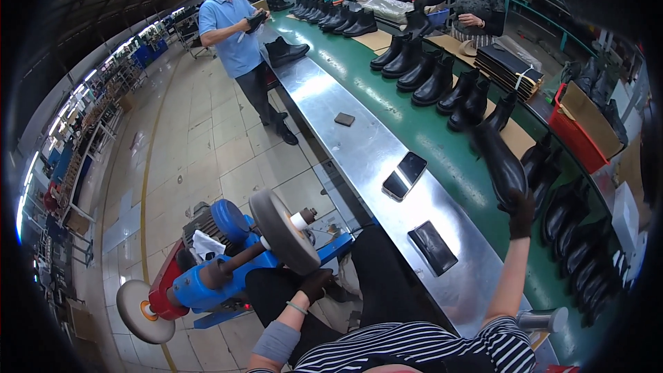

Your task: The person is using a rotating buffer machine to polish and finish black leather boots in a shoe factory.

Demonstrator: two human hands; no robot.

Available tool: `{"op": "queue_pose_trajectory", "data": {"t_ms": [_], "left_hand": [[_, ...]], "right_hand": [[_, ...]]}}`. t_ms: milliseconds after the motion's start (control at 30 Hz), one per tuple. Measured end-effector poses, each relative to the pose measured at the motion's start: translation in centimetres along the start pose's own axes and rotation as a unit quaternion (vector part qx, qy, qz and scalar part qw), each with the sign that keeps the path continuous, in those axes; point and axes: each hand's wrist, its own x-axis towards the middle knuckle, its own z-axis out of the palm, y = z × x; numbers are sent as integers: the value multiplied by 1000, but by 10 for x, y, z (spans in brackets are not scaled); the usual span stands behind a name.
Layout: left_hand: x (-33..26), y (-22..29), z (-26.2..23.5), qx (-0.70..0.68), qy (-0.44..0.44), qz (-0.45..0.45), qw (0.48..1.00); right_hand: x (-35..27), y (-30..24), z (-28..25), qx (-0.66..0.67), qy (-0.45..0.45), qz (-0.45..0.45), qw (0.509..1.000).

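Note:
My right hand (521,217), in a dark brown glove, is closed on the toe end of a black ankle boot (498,160). This boot is held over the green table, beside rows of other black boots (434,79). My left hand (316,286), also gloved, is low by my lap, just under the large buffing wheel (282,231) of a blue and red machine (207,276). Its fingers are partly hidden, and whether it holds anything is unclear. Nearest my body on the metal strip (359,139) lies a black wallet (433,247); a phone (404,176) lies beyond it.
A small brown block (344,119) lies farther along the strip. More black boots (577,235) crowd the right side, near a red crate (579,128). One person in a blue shirt (226,24) handles a dark shoe at the far left; a masked person (476,3) stands across the table.

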Motion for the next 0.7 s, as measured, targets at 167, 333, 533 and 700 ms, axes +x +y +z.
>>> {"op": "queue_pose_trajectory", "data": {"t_ms": [167,333,533,700], "left_hand": [[7,38,1,-313,52,-169,933],[17,117,-9,-578,39,-86,811],[13,98,-2,-714,193,-160,654],[22,15,-4,-650,319,-124,678]], "right_hand": [[-58,-73,63,-92,-142,-70,983],[-92,45,195,-110,-388,100,909],[-197,210,299,-210,-518,108,822],[-202,276,337,-104,-592,171,781]]}}
